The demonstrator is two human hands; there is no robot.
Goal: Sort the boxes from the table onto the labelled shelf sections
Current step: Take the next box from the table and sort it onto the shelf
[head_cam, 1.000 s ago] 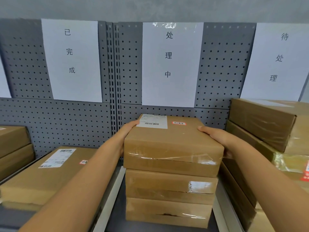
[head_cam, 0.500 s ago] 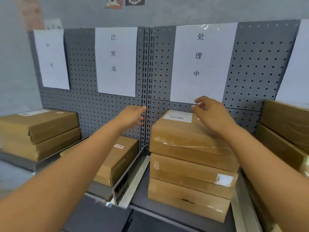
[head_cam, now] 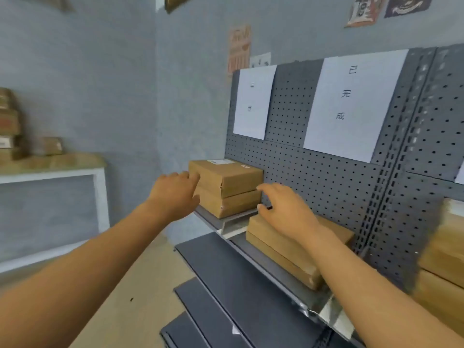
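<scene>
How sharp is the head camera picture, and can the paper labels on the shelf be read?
Head view: the whole frame is softened by motion blur; the large label still reads 已完成, but the small label is too smeared to read. The boxes on the table at far left are blurred. Wide-angle distortion tilts the shelf upright. Lighting is even, with no hard shadows.

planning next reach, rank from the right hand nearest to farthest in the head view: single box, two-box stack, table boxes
1. single box, right under the right hand
2. two-box stack, on the shelf to its left
3. table boxes, far left across the room
</scene>
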